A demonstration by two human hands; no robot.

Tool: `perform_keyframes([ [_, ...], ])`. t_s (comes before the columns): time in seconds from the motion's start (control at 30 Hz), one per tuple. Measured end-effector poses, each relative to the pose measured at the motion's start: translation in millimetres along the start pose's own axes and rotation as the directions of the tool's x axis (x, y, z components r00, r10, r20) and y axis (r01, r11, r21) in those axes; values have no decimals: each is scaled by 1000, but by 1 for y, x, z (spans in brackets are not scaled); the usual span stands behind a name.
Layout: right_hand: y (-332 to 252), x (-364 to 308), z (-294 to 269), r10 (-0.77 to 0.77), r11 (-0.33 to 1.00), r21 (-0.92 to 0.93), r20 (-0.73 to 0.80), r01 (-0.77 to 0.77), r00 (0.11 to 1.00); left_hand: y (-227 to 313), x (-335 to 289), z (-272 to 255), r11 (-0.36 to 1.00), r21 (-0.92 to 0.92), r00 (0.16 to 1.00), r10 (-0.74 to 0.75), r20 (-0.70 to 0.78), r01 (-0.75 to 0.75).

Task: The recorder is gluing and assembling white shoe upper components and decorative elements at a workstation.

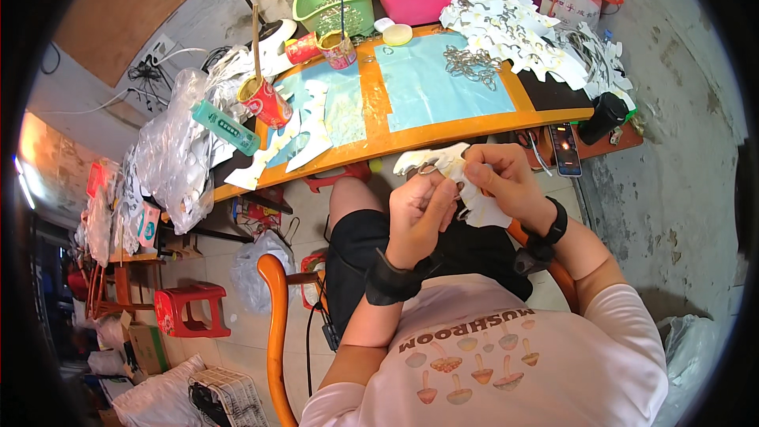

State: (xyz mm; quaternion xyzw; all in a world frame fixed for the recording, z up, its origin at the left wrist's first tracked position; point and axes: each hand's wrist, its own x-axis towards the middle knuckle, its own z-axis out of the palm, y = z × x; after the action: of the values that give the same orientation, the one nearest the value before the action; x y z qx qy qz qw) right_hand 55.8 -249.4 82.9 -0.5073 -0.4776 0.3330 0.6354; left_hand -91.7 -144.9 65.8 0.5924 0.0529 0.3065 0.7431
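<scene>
In front of my chest, just off the table's near edge, I hold a white cut-out piece (pixel 484 210) with a jagged, wavy outline. My left hand (pixel 421 207) is closed on its left side, thumb and fingers pinched together. On the other side my right hand (pixel 506 180) pinches the same piece, with the thumb bent over it. Something small and dark shows between the two hands, too hidden to name. Similar white cut-outs (pixel 313 128) lie on the table's left part, and a large heap of them (pixel 506 20) covers the back right.
Pale blue sheets (pixel 411 107) cover the orange-edged table (pixel 340 156), with tangled metal loops (pixel 470 65) on one. A green basket (pixel 320 6), a pink basket (pixel 431 0) and red cans (pixel 273 107) stand around. A phone (pixel 564 150) and a black cup (pixel 605 117) sit at right.
</scene>
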Motion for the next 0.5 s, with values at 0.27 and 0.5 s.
perform_keyframes([
  [0.27, -2, 9, -9, 52, 980, 186, 123, -74, 991, 3, 1, -8, 981, 184, 998, 61, -7, -59],
  [0.5, -11, 3, -1, 73, 990, -122, 51, -66, 996, 11, 5, -7, 787, 561, 965, 237, 109, -256],
])
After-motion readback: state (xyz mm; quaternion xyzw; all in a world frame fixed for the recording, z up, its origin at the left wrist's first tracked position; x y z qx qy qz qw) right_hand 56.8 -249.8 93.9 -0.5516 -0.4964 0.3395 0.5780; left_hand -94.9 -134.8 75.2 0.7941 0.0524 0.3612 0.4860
